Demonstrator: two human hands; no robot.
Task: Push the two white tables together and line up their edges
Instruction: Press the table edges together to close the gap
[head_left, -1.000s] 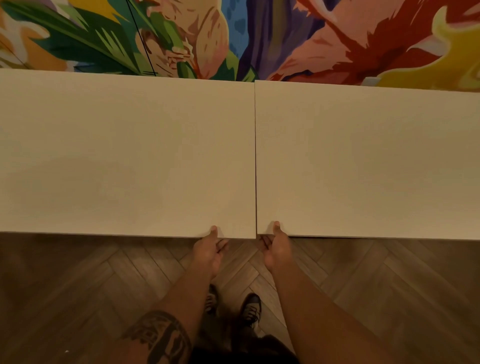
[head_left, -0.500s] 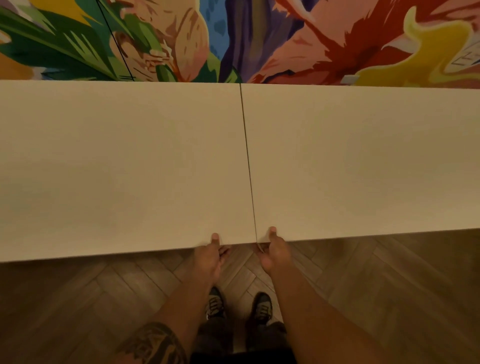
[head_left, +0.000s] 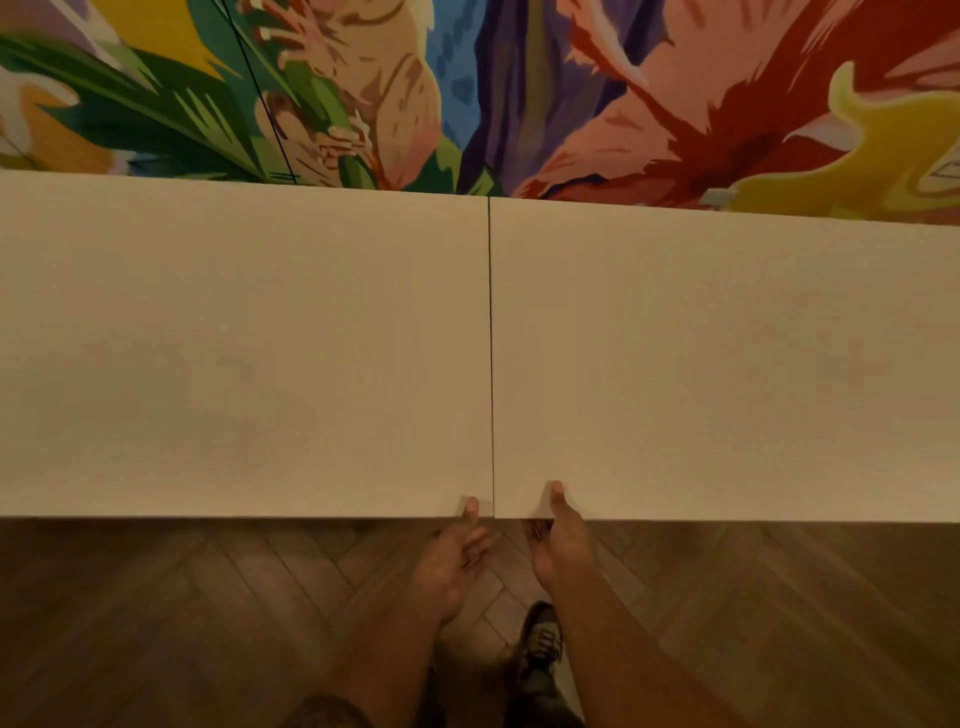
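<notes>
Seen from above: left white table (head_left: 244, 353) and right white table (head_left: 727, 364) side by side, meeting along a thin dark seam (head_left: 491, 358) down the middle of the view; tops bare, matte, cream under warm dim light; near edges level with each other at the seam; far edges close to level there too, set against the wall.

Left hand (head_left: 449, 564) at the near edge of the left table, just left of the seam; thumb laid on the top, fingers curled loosely below the edge, partly visible, contact with the underside impossible to tell. Right hand (head_left: 561, 540) gripping the near edge of the right table just right of the seam; thumb flat on top, fingers tucked beneath and hidden.

Behind the tables, a painted mural (head_left: 467, 88) in green, pink, red, blue and yellow; below, a dark herringbone wood floor (head_left: 208, 613); one laced shoe (head_left: 540, 644) between the forearms.
</notes>
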